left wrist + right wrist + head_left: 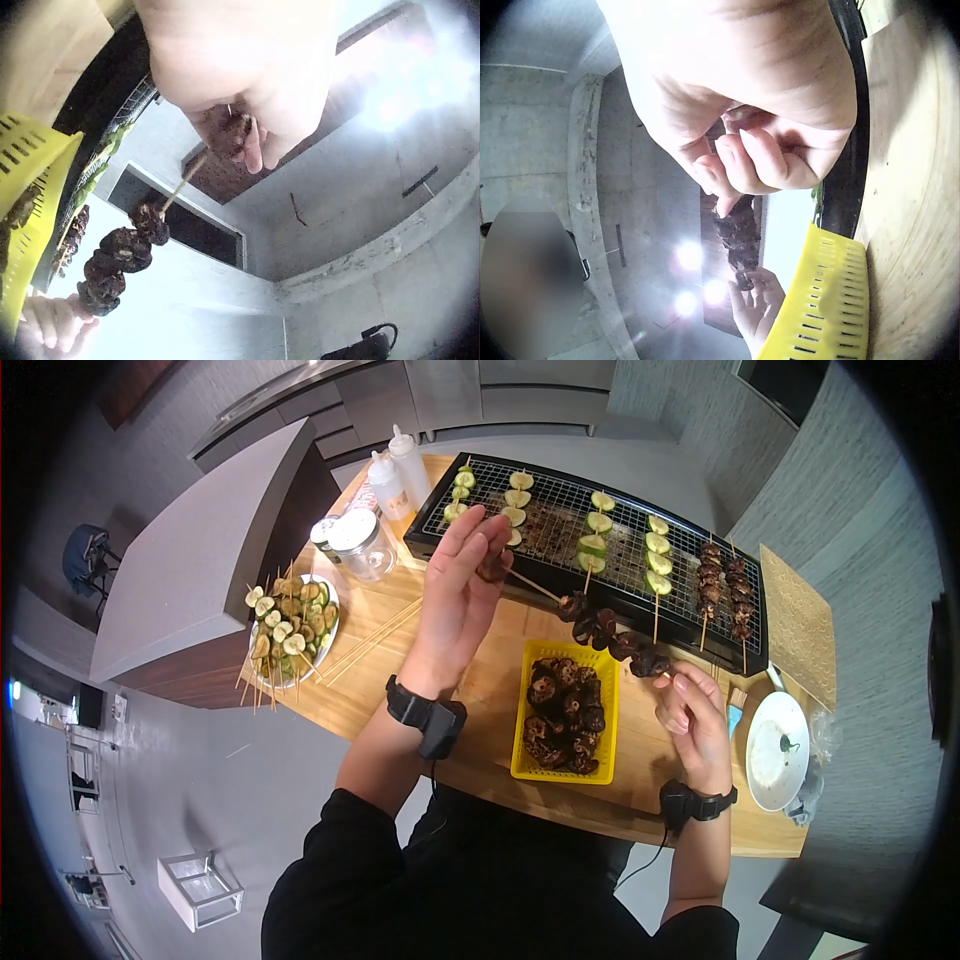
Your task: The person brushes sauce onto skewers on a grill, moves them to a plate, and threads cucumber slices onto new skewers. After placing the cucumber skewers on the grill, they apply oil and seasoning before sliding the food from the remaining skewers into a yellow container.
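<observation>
A wooden skewer threaded with several dark, mushroom-like pieces slants between the hands. My right hand grips its lower end, fingers curled. At the other end, my left hand holds one dark piece between thumb and fingers, at the stick's tip. Bare stick shows between that piece and the others. Below the skewer sits a yellow basket of similar dark pieces.
Behind the hands, a grill bears green-rimmed slice skewers and dark skewers. At left are a plate of skewers, bare sticks, jars and squeeze bottles. A white plate and brush lie right.
</observation>
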`<state>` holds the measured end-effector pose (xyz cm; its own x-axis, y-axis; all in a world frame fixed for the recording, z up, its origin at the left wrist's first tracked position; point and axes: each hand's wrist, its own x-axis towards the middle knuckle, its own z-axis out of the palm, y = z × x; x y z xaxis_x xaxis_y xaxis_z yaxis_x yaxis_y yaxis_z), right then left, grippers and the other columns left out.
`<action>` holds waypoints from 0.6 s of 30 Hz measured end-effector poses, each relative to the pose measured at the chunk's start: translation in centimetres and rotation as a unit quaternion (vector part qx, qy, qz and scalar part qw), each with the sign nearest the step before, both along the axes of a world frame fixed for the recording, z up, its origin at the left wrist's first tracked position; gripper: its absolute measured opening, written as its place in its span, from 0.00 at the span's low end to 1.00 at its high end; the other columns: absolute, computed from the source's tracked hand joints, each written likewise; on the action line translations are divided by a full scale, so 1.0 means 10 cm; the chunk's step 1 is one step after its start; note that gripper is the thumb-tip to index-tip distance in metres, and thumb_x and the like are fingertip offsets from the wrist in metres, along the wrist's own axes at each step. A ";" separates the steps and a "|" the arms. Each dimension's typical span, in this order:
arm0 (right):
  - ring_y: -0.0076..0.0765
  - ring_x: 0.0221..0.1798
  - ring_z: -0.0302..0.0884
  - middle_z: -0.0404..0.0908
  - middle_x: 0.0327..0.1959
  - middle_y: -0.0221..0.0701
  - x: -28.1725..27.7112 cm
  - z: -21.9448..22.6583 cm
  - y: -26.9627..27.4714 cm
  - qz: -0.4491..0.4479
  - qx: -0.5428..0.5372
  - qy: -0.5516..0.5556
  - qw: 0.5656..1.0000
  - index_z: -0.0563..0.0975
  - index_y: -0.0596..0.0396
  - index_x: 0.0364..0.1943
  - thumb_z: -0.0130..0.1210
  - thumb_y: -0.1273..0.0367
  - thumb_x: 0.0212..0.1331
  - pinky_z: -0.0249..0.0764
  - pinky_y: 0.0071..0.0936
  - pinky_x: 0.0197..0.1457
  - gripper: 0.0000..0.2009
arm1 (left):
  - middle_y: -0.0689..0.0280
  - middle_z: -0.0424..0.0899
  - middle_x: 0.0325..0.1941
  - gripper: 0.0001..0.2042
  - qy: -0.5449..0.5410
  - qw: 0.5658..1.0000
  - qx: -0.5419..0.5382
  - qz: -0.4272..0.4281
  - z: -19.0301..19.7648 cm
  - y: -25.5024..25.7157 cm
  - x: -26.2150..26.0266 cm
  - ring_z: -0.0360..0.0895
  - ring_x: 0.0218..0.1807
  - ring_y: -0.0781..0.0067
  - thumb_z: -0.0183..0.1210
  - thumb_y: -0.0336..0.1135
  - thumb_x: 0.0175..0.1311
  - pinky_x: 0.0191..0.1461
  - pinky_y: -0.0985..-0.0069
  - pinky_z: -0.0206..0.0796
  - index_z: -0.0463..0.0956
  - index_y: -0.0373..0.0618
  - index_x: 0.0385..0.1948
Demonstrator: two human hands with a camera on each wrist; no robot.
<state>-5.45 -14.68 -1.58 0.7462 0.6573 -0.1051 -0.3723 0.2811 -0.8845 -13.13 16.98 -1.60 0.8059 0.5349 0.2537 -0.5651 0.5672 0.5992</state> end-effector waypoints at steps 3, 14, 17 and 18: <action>0.13 0.19 0.54 0.65 0.17 0.19 0.01 0.00 0.00 0.030 -0.009 -0.012 0.999 0.80 0.65 0.44 0.55 0.69 0.74 0.51 0.16 0.25 0.10 | 0.61 0.82 0.63 0.19 0.009 1.000 0.014 0.002 0.01 -0.03 0.01 0.78 0.62 0.71 0.56 0.29 0.77 0.69 0.71 0.67 0.71 0.44 0.67; 0.12 0.18 0.54 0.64 0.17 0.19 0.06 -0.07 0.01 0.010 0.034 0.019 0.999 0.79 0.66 0.46 0.54 0.69 0.75 0.50 0.17 0.24 0.11 | 0.62 0.81 0.59 0.16 0.055 0.998 0.027 -0.035 -0.10 -0.03 0.09 0.78 0.58 0.72 0.52 0.34 0.80 0.64 0.72 0.70 0.70 0.43 0.64; 0.13 0.18 0.53 0.62 0.17 0.18 0.09 -0.08 -0.03 -0.005 0.071 0.033 0.997 0.79 0.66 0.46 0.53 0.69 0.76 0.50 0.17 0.23 0.11 | 0.64 0.82 0.54 0.13 0.105 0.985 0.135 -0.012 -0.09 -0.10 0.08 0.79 0.54 0.73 0.53 0.34 0.80 0.60 0.73 0.72 0.73 0.43 0.59; 0.13 0.18 0.53 0.61 0.17 0.18 0.11 -0.07 -0.03 -0.013 0.080 0.037 0.996 0.79 0.66 0.46 0.52 0.69 0.77 0.50 0.18 0.23 0.11 | 0.65 0.82 0.53 0.12 0.116 0.978 0.171 -0.019 -0.08 -0.12 0.07 0.79 0.53 0.75 0.53 0.33 0.79 0.59 0.74 0.72 0.74 0.42 0.58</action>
